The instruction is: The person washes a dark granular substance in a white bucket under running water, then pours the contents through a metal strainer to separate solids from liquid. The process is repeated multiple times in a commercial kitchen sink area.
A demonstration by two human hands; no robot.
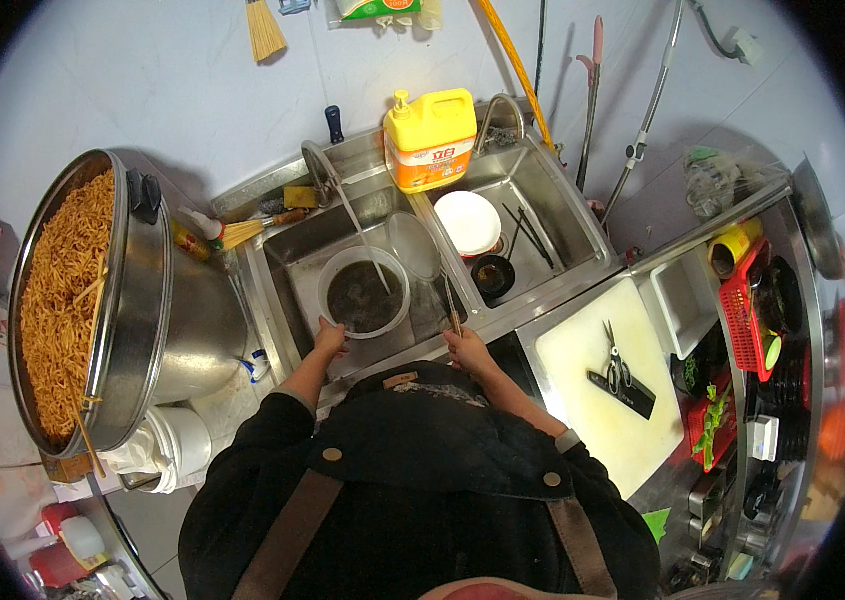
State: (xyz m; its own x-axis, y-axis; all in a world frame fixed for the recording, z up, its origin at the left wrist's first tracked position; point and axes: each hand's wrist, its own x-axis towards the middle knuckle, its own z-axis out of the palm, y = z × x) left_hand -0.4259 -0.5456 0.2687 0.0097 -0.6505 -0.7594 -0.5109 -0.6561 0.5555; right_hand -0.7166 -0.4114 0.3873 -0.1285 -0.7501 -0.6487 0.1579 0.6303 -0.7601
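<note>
My left hand (pixel 329 339) grips the near left rim of a round, translucent plastic tub (pixel 326 306) that stands in the left sink basin (pixel 291 268). Dark brownish liquid (pixel 364 298) fills much of the tub. A stream runs into it from the curved metal faucet (pixel 320 169). In my right hand (pixel 470 351) is the handle of a fine-mesh strainer (pixel 413 246). Its round mesh head is tilted over the tub's right side, close to the divider between the basins.
The right basin (pixel 546 176) holds a white bowl (pixel 467 223), a small black bowl (pixel 493 277) and chopsticks (pixel 535 238). Behind stands a yellow detergent jug (pixel 430 142). Scissors (pixel 616 360) lie on the cutting board (pixel 580 442). A large noodle-filled steel pot (pixel 197 330) stands left.
</note>
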